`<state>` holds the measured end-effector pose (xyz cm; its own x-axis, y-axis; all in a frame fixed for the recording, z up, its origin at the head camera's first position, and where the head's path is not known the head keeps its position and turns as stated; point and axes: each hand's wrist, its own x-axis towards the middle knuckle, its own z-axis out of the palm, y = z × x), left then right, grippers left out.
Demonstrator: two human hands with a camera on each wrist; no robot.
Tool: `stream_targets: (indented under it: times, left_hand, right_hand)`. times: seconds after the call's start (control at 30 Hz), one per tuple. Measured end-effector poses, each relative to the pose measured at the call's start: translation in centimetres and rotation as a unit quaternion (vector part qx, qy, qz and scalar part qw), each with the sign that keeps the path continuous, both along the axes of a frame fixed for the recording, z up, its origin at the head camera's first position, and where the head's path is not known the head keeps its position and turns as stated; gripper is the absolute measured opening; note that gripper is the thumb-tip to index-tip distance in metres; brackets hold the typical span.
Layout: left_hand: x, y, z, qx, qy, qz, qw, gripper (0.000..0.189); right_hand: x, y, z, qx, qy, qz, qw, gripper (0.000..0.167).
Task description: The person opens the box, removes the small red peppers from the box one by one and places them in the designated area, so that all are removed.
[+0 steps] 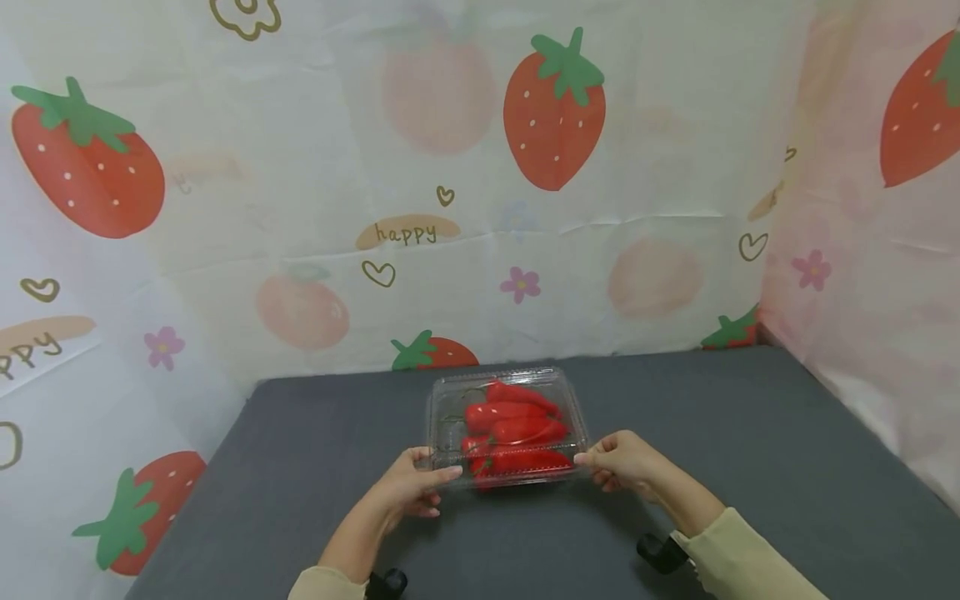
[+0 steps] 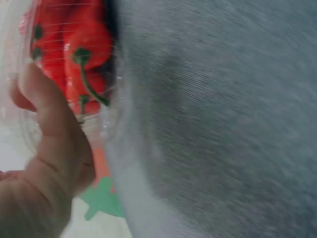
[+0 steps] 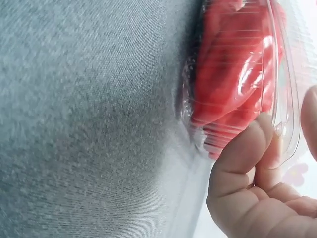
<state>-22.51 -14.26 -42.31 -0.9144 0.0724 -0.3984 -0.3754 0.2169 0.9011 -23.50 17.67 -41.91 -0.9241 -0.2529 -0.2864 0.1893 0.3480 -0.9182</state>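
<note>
A clear plastic box [image 1: 450, 385] with a closed lid stands before me at the back of the table. Inside lie several shiny red peppers [image 1: 517, 430], their green stems pointing left. My left hand [image 1: 408, 486] grips the box's front left corner, thumb over the edge. In the left wrist view a pepper's curved stem [image 2: 90, 87] shows through the ribbed wall. At the front right corner my right hand [image 1: 624, 463] pinches the rim. The right wrist view shows its curled fingers [image 3: 242, 153] at the protruding edge of the box.
A dark grey cloth [image 1: 315, 467] covers the table. Behind it hangs a pale curtain [image 1: 465, 292] with printed strawberries, hearts and flowers, which also runs along the left and right sides. Black straps [image 1: 662, 552] sit on both wrists, by light yellow sleeves [image 1: 738, 554].
</note>
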Motion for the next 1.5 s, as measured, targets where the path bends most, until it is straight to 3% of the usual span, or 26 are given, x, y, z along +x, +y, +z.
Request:
stream_targets:
  times: [0.23, 0.37, 0.5, 0.87, 1.2, 1.5]
  left_hand:
    - [0.1, -0.1, -0.9, 0.005, 0.046, -0.007, 0.9989, 0.054]
    - [0.0, 0.2, -0.7, -0.025, 0.049, 0.003, 0.9985, 0.039]
    - [0.1, 0.4, -0.6, -0.047, 0.059, 0.015, 0.9970, 0.038]
    - [0.8, 0.5, -0.4, -0.057, 0.104, 0.013, 0.9928, 0.023]
    - [1.0, 0.2, 0.1, -0.094, 0.080, 0.014, 0.9923, 0.023]
    - [0.8, -0.5, 0.6, -0.082, 0.055, 0.002, 0.9951, 0.030]
  right_hand:
    - [0.1, 0.3, -0.1, -0.005, 0.030, 0.032, 0.9990, 0.038]
    - [0.0, 0.3, -0.2, 0.002, 0.031, 0.027, 0.9992, 0.030]
    - [0.0, 0.2, -0.1, 0.008, 0.031, 0.020, 0.9993, 0.026]
    - [-0.2, 0.1, 0.1, 0.020, 0.023, 0.012, 0.9995, 0.025]
    - [-0.3, 0.2, 0.2, 0.011, 0.005, 0.029, 0.9995, 0.024]
    - [-0.2, 0.5, 0.7, -0.021, -0.013, 0.044, 0.9987, 0.018]
